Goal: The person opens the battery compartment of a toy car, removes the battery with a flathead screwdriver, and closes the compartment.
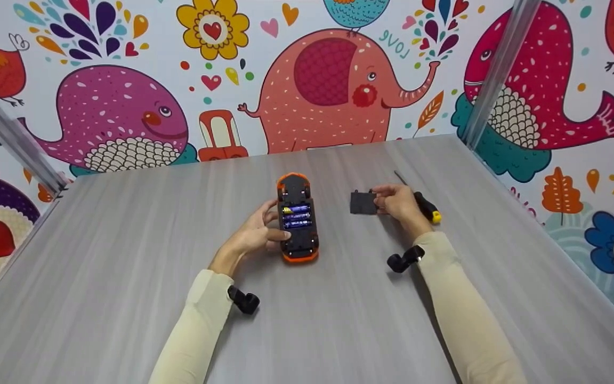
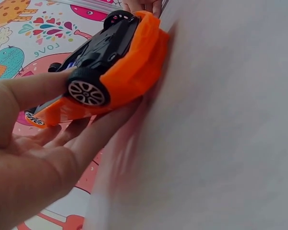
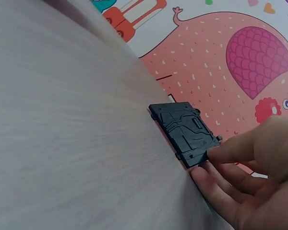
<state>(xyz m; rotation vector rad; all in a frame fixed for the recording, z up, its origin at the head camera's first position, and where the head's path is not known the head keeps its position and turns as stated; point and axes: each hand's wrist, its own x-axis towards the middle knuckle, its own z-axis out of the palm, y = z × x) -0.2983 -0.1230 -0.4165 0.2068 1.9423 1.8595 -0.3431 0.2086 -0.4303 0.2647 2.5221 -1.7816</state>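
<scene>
An orange toy car [image 1: 297, 217] lies upside down on the grey table [image 1: 126, 240], its battery bay open with three blue batteries [image 1: 296, 216] showing. My left hand [image 1: 256, 232] grips the car's side between thumb and fingers; the left wrist view shows the car [image 2: 105, 67] held that way. To the right, my right hand [image 1: 398, 202] pinches the edge of the black battery cover [image 1: 363, 202], which lies flat on the table. The right wrist view shows the cover [image 3: 185, 132] with thumb and fingertips [image 3: 230, 151] at its near corner.
A screwdriver [image 1: 425, 205] with a black and yellow handle lies just right of my right hand. Colourful cartoon walls enclose the table at the back and sides, with metal posts [image 1: 493, 74] at the corners.
</scene>
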